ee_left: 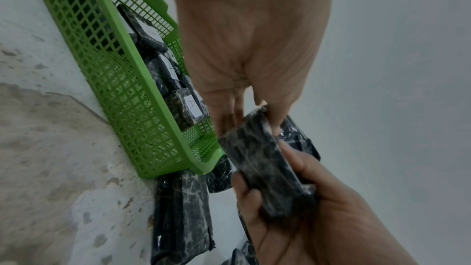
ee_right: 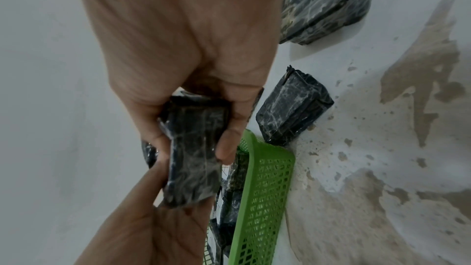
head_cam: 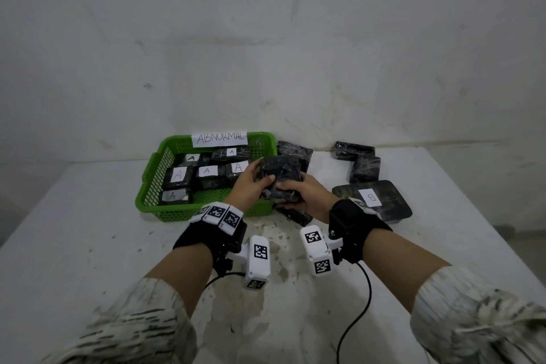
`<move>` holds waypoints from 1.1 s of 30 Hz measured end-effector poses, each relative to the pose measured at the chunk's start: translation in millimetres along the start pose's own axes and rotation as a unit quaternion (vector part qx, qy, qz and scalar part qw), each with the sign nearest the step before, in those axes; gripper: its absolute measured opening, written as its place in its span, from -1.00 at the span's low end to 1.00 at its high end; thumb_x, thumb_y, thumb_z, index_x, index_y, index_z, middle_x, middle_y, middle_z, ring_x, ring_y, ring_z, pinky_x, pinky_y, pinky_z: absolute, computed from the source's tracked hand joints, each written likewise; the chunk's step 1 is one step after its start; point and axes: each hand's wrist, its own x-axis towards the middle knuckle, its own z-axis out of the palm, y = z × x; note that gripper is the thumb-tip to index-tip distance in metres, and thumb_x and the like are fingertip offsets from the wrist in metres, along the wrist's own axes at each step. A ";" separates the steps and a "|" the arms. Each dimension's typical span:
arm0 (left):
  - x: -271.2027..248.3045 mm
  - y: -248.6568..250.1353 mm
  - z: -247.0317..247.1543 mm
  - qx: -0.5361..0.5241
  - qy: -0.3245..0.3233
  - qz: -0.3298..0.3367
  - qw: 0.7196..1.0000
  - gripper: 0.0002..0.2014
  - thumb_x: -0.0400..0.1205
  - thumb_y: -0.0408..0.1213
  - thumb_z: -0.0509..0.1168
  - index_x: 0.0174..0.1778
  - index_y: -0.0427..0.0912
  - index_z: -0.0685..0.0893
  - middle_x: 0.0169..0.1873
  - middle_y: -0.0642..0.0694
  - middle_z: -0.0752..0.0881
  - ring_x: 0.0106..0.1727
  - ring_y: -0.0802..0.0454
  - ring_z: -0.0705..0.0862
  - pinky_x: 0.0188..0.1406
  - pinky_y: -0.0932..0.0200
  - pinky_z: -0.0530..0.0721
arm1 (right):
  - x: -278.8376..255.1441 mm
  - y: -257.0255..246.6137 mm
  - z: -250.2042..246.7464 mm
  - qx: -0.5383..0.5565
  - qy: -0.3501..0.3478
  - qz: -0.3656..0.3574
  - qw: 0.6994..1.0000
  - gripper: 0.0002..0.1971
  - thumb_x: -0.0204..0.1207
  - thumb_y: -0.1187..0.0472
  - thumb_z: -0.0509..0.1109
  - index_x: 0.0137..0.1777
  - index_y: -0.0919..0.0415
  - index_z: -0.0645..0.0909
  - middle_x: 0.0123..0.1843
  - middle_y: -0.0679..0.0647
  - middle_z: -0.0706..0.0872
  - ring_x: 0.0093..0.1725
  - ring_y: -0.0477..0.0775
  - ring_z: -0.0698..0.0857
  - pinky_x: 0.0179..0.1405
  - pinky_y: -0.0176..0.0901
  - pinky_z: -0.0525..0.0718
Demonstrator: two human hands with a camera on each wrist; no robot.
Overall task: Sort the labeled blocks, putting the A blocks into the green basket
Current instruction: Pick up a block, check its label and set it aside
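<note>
A green basket (head_cam: pixel 153 174) with an "ABNORMAL" sign holds several dark marbled blocks with white A labels (head_cam: pixel 206 171). Over its right rim, both hands grip one dark wrapped block (head_cam: pixel 280 176); no label shows on it. My left hand (head_cam: pixel 256 174) holds its left end with fingers and thumb. My right hand (head_cam: pixel 295 190) holds its near right end, thumb on top. In the left wrist view the left hand (ee_left: pixel 244 67) pinches the block (ee_left: pixel 265 168) above the basket (ee_left: pixel 122 80). In the right wrist view the right hand (ee_right: pixel 191 57) wraps the block (ee_right: pixel 193 158) beside the basket wall (ee_right: pixel 265 188).
A flat block labeled B (head_cam: pixel 372 198) lies right of my hands. Two unlabeled dark blocks (head_cam: pixel 365 168) sit behind it near the wall, another (head_cam: pixel 295 151) behind the basket's right corner, and one (head_cam: pixel 295 216) under my right hand. The white table (head_cam: pixel 88 245) is stained; a cable trails near my right wrist.
</note>
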 end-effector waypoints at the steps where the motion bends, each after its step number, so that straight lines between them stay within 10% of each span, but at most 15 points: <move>1: -0.6 -0.1 2.1 0.007 0.012 -0.004 1.000 -0.43 0.62 -0.39 0.30 0.54 -0.20 0.28 0.32 -0.33 0.58 0.33 -0.24 0.58 0.14 0.03 0.62 | -0.1 0.4 -0.5 -0.007 0.006 -0.003 1.000 -0.57 0.57 0.31 0.40 0.43 0.28 0.47 0.16 0.17 0.72 0.05 0.15 0.73 0.07 0.05 0.72; 7: 0.3 2.7 5.4 0.068 0.080 0.010 0.994 -0.52 0.59 -0.48 0.29 0.44 -0.21 0.39 0.24 -0.37 0.59 0.28 -0.26 0.59 0.29 -0.11 0.59 | -7.7 -3.1 1.7 -0.051 -0.017 0.003 0.999 -0.49 0.63 -0.15 0.25 0.53 -0.07 0.30 0.40 0.10 0.59 0.24 0.20 0.65 0.00 0.08 0.73; 10: -6.7 13.4 5.1 -0.099 0.031 -0.057 0.993 -0.62 0.72 -0.36 0.11 0.48 -0.14 0.38 0.23 -0.23 0.58 0.32 -0.21 0.57 0.22 -0.08 0.60 | -8.9 -5.4 0.5 -0.056 -0.003 0.002 0.998 -0.29 0.55 -0.37 0.10 0.64 -0.09 0.21 0.58 0.01 0.45 0.52 0.14 0.46 0.43 0.20 0.52; 15: -13.6 17.9 7.9 -0.172 -0.034 -0.088 0.981 -0.42 0.62 0.12 0.21 0.52 -0.08 0.38 0.41 -0.14 0.53 0.41 -0.09 0.51 0.38 -0.25 0.50 | -9.3 -7.8 0.0 -0.021 -0.012 -0.015 1.000 -0.55 0.69 -0.06 0.20 0.55 -0.10 0.30 0.31 -0.08 0.60 0.38 0.10 0.59 0.31 0.14 0.60; 20: -10.2 16.9 9.9 -0.143 -0.044 -0.072 0.986 -0.45 0.66 -0.03 0.21 0.56 -0.10 0.34 0.42 -0.16 0.52 0.41 -0.09 0.51 0.27 -0.20 0.57 | -3.5 -2.6 1.3 0.000 0.010 -0.004 1.000 -0.41 0.36 -0.34 0.43 0.31 -0.13 0.41 0.45 0.11 0.42 0.35 0.16 0.60 0.16 0.35 0.70; 28: -12.8 18.8 9.5 -0.117 -0.052 -0.047 0.991 -0.70 0.70 -0.14 0.16 0.29 -0.15 0.57 0.12 -0.12 0.67 0.16 -0.03 0.62 0.07 0.04 0.64 | -1.7 -5.2 5.4 0.031 0.018 -0.031 0.999 -0.53 0.65 -0.04 0.27 0.45 0.13 0.26 0.23 0.14 0.63 0.10 0.22 0.73 -0.08 0.25 0.78; 33: -11.3 16.7 5.9 -0.112 -0.027 -0.053 0.992 -0.62 0.68 -0.09 0.18 0.35 -0.20 0.58 0.16 -0.17 0.69 0.16 -0.06 0.65 0.15 -0.04 0.61 | -5.1 -2.9 1.1 0.066 -0.010 -0.032 0.997 -0.55 0.64 0.22 0.32 0.50 0.12 0.34 0.15 0.09 0.64 0.04 0.17 0.72 0.13 0.35 0.68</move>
